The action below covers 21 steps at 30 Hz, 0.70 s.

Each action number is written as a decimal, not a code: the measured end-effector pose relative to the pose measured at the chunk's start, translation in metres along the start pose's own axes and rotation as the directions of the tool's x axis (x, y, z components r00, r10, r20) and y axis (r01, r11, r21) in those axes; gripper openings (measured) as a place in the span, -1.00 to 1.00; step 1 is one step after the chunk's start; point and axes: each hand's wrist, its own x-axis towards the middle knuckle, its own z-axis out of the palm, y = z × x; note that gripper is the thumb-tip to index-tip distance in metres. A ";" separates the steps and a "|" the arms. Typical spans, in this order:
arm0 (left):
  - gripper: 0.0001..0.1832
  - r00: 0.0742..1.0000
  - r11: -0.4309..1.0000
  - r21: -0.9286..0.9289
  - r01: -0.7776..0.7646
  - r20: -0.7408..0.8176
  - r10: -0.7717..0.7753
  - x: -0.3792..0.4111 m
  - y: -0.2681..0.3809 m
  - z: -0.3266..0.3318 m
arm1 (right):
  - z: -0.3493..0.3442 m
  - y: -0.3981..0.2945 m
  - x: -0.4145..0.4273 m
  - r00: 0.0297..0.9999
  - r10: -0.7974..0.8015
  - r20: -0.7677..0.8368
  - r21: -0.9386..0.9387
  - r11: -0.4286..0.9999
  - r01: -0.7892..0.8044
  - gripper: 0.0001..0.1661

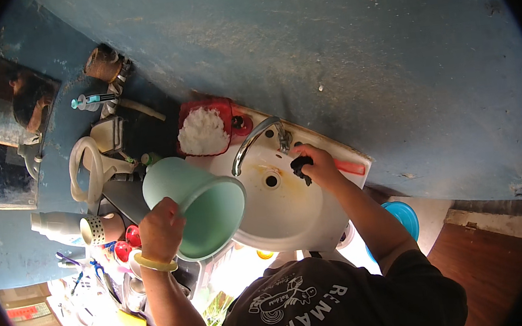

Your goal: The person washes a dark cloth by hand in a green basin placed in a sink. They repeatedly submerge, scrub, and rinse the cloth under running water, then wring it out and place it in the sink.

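Observation:
My left hand point(162, 228) grips the rim of a light green plastic bucket point(214, 215), tilted so that its mouth faces me, over the left side of a white washbasin point(290, 217). A crumpled black cloth point(302, 168) is in my right hand point(317, 163), beside the base of the chrome faucet point(256, 137). The curved spout hangs over the basin, near the bucket's rim. Yellow-brown stains surround the drain point(271, 181). Whether water runs cannot be told.
A red basket point(227, 111) of white material and a red item point(242, 124) stand behind the basin. A red-handled object point(351, 167) lies on its right edge. Cups point(101, 229) and a pale coiled hose point(85, 167) are at left. A blue basin point(403, 219) sits low at right, near the blue wall point(376, 79).

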 end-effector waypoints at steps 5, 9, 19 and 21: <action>-0.78 0.981 0.980 0.087 -0.181 0.083 0.174 -0.011 0.020 0.012 | 0.008 0.015 0.025 0.994 -0.079 -0.071 -0.278 0.959 0.057 -0.33; -0.76 0.952 0.941 0.152 -0.303 0.091 0.292 -0.020 0.034 0.029 | 0.028 0.030 0.047 0.997 -0.031 -0.076 -0.411 0.912 -0.003 -0.36; -0.86 0.888 0.881 0.112 -0.459 0.067 0.454 -0.026 0.033 0.072 | 0.051 0.029 0.064 0.997 0.060 0.037 -0.623 0.782 -0.024 -0.34; -0.88 0.875 0.862 0.148 -0.484 0.058 0.481 -0.022 0.026 0.082 | 0.053 0.030 0.066 0.996 0.040 0.076 -0.635 0.772 0.017 -0.33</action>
